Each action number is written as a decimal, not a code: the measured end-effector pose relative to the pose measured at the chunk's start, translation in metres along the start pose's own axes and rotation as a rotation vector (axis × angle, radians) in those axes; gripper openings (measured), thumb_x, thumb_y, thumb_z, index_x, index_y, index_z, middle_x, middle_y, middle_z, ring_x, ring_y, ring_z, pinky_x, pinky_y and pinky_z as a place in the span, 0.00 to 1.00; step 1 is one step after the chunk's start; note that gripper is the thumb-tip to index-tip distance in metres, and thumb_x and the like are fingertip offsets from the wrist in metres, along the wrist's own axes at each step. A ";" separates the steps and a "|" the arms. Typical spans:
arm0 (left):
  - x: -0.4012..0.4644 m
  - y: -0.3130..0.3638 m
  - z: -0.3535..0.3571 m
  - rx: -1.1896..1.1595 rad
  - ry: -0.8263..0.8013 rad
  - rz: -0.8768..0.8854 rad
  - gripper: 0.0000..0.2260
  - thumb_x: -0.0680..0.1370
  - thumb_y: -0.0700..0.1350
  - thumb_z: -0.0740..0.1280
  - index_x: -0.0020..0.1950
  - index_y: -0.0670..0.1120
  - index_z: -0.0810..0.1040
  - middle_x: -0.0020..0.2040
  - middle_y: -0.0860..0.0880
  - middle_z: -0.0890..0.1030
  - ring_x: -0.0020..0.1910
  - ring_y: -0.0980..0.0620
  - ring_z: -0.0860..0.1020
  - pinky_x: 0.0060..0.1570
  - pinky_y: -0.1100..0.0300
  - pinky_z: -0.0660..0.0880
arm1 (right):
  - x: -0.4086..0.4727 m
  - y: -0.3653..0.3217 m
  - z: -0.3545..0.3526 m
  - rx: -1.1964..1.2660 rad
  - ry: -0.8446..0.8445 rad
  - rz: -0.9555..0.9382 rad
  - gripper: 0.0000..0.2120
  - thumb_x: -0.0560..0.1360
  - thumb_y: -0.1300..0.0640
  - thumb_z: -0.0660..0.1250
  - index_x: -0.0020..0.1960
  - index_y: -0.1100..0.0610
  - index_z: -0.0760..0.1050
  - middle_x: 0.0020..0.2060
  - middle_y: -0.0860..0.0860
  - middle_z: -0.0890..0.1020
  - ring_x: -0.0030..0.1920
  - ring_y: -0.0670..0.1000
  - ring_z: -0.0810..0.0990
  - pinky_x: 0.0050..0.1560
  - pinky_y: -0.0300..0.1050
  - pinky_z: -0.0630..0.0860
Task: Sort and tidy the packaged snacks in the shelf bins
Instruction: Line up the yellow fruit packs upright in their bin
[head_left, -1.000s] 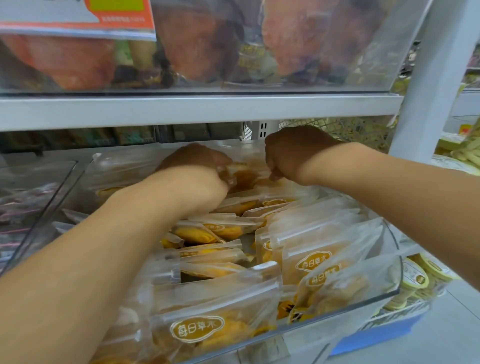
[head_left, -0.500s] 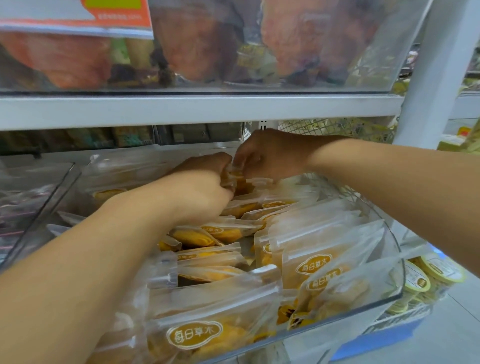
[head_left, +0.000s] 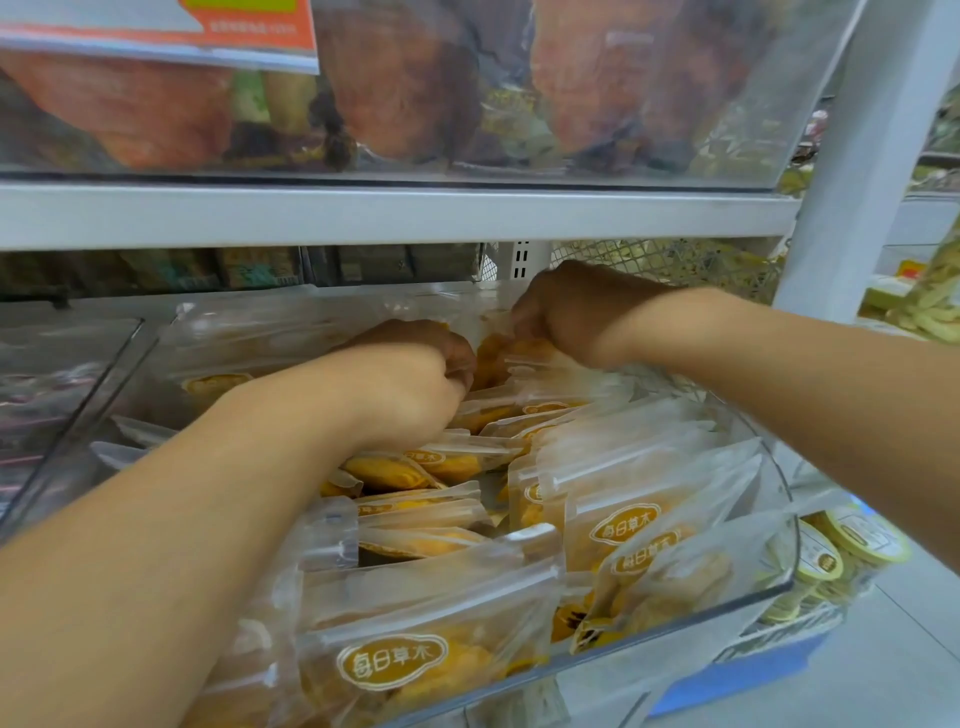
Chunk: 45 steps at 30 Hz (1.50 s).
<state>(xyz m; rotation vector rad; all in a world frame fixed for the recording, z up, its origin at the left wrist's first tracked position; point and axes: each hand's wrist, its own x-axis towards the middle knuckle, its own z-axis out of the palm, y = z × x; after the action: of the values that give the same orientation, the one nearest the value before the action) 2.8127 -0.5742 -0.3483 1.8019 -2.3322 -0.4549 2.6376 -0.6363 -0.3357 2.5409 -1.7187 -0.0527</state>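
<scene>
Both hands are way back in the clear bin (head_left: 769, 590), up around 12 o'clock of it. The left hand (head_left: 410, 379) is curled into a fist on a yellow snack pouch (head_left: 493, 353), and the right hand (head_left: 576, 312), at its 2 o'clock, is pinching the same pouch's top edge. The other snack packs (head_left: 623, 525) fill the bin from 3 to 9 o'clock, some standing, some lying flat.

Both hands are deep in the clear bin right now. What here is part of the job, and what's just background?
In play: left hand, right hand, the snack pouch both pinch, the other yellow pouches, the clear bin.

Background: top bin, price sign, round tubs, neighbouring bin.
</scene>
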 end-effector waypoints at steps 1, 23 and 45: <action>0.000 0.001 0.000 -0.005 0.002 -0.010 0.12 0.83 0.44 0.60 0.62 0.55 0.78 0.61 0.51 0.79 0.58 0.48 0.76 0.56 0.57 0.73 | -0.002 -0.004 0.003 -0.179 0.007 -0.022 0.13 0.83 0.59 0.57 0.60 0.51 0.79 0.54 0.53 0.80 0.49 0.56 0.80 0.47 0.45 0.75; -0.012 0.008 0.002 0.125 0.012 0.137 0.10 0.80 0.59 0.63 0.57 0.57 0.78 0.54 0.55 0.78 0.50 0.55 0.76 0.52 0.58 0.76 | -0.009 0.024 0.000 0.106 -0.028 0.071 0.42 0.81 0.43 0.62 0.81 0.50 0.35 0.81 0.51 0.44 0.80 0.56 0.48 0.78 0.55 0.53; -0.010 0.000 -0.003 0.315 0.078 0.012 0.08 0.81 0.50 0.64 0.56 0.56 0.81 0.53 0.50 0.79 0.47 0.47 0.78 0.49 0.53 0.77 | -0.044 -0.027 -0.010 0.289 -0.523 -0.094 0.20 0.77 0.41 0.65 0.67 0.46 0.77 0.64 0.42 0.78 0.64 0.44 0.75 0.71 0.46 0.67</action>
<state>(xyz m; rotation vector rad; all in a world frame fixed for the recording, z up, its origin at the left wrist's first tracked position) 2.8161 -0.5651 -0.3447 1.8918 -2.4696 -0.0126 2.6471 -0.5849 -0.3290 3.0205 -1.8783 -0.5603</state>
